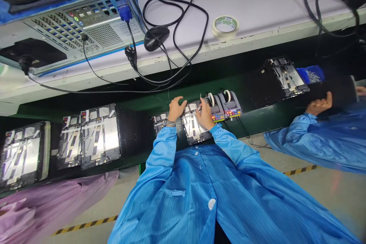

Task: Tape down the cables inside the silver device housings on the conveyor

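An opened tablet (pixel 195 127) with bare silver and black internals lies on the dark bench right in front of me. My left hand (pixel 175 109) is at its upper left edge, thumb and fingers apart, with nothing visible in it. My right hand (pixel 205 116) rests over the tablet's right side, its thumb and forefinger spread. A small pale sliver shows at that forefinger's tip, too small to name. Partly behind my left wrist lies another opened tablet (pixel 159 124). Two grey tape dispensers (pixel 225 107) with lit red displays stand just right of my right hand.
More opened tablets (pixel 100 137) lie along the bench to the left, and one tablet (pixel 288 77) to the right near a blue bag (pixel 313 74). A co-worker's hand (pixel 319 105) is at right. The white shelf (pixel 257 4) holds a computer (pixel 94 26), mouse (pixel 156 38), cables and tape roll (pixel 225 26).
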The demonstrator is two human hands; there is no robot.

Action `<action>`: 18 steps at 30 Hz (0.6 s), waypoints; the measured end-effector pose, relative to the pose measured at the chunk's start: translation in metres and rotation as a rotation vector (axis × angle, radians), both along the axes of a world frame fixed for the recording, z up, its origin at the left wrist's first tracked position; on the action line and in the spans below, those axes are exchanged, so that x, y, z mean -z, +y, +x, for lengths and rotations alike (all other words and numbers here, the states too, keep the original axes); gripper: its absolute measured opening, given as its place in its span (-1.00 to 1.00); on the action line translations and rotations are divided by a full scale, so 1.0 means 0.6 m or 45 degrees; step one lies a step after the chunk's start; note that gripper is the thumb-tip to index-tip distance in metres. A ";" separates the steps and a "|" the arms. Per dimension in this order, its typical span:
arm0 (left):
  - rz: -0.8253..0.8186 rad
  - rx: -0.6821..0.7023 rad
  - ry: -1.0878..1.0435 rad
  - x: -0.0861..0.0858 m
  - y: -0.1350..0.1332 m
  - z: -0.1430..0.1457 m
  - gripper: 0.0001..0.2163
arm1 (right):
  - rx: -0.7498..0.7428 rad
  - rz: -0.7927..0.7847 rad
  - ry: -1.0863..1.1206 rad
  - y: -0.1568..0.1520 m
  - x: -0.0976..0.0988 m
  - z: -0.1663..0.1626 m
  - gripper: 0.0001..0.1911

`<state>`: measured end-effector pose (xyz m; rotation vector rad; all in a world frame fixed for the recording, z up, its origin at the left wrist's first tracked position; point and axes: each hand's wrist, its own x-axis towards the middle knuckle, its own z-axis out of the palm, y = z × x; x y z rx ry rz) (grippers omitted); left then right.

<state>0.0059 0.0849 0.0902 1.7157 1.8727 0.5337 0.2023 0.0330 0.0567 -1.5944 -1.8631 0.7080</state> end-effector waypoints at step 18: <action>-0.123 -0.508 -0.599 0.093 -0.143 0.005 -0.59 | -0.581 -0.208 0.255 0.076 0.008 -0.080 -0.35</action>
